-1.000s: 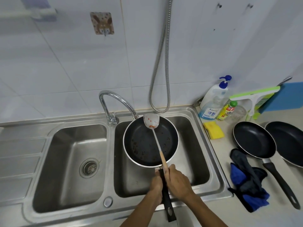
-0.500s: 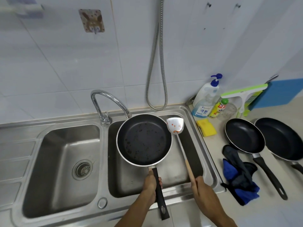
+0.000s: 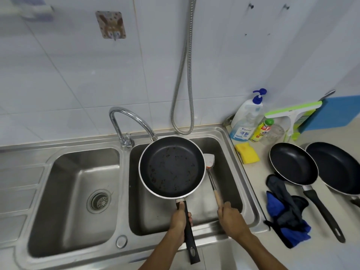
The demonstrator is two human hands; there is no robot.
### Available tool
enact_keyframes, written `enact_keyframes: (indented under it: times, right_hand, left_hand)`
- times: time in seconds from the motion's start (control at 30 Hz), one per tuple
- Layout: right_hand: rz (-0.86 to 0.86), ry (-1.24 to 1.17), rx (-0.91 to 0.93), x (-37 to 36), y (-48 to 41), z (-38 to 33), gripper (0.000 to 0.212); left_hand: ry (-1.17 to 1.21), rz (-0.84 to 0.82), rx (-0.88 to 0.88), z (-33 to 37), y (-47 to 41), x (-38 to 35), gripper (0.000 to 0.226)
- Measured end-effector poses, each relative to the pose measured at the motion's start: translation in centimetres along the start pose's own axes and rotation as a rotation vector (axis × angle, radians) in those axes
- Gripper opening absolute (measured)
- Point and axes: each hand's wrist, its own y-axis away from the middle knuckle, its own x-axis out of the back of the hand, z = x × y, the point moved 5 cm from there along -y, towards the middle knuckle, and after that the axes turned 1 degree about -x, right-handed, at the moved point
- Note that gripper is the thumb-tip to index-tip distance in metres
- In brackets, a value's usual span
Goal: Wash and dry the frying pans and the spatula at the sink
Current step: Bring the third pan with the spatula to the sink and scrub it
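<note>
Over the right basin, left hand (image 3: 178, 221) grips one frying pan (image 3: 171, 166), right hand (image 3: 230, 217) one spatula (image 3: 211, 168); two pans (image 3: 294, 164) wait aside.

A black, food-flecked frying pan (image 3: 171, 166) hangs level over the sink's right basin (image 3: 229, 172), handle toward 6 o'clock; the stained white spatula (image 3: 211, 173) lies at its 3 o'clock, head partly hidden; two more black pans (image 3: 292, 164) (image 3: 337, 168) sit upright on the counter farther toward 3 o'clock.

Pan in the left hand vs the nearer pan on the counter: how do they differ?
The held pan is up over the right basin, gripped by the left hand; the counter pan lies flat on the counter, untouched. The held pan's inside is speckled with residue; the counter pan's looks plain black. The held pan looks larger, though it is closer. Both are black with light rims and black handles.
</note>
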Motion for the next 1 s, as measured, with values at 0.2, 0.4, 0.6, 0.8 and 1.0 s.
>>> enact_keyframes:
  times: [0.2,0.4,0.6,0.8,1.0]
  right_hand:
    - [-0.068,-0.011,-0.027,-0.8,-3.7,-1.2,0.026]
    - [-0.081,0.099,-0.050,-1.8,-4.8,-1.6,0.029]
    - [-0.082,0.144,-0.074,-2.8,-5.4,-1.1,0.029]
    - [-0.029,0.098,-0.142,-2.1,-5.9,-0.2,0.039]
    - [0.020,0.105,-0.124,-1.7,-6.0,0.2,0.038]
  left_hand:
    - [-0.174,0.142,-0.201,0.0,-0.2,0.7,0.046]
    - [-0.203,0.148,-0.246,0.1,-0.3,0.4,0.047]
    - [-0.182,0.133,-0.199,-0.4,-1.0,0.7,0.042]
    - [-0.142,0.101,-0.179,-0.2,-0.8,0.6,0.039]
    - [-0.147,0.082,-0.178,0.0,-0.6,0.6,0.039]
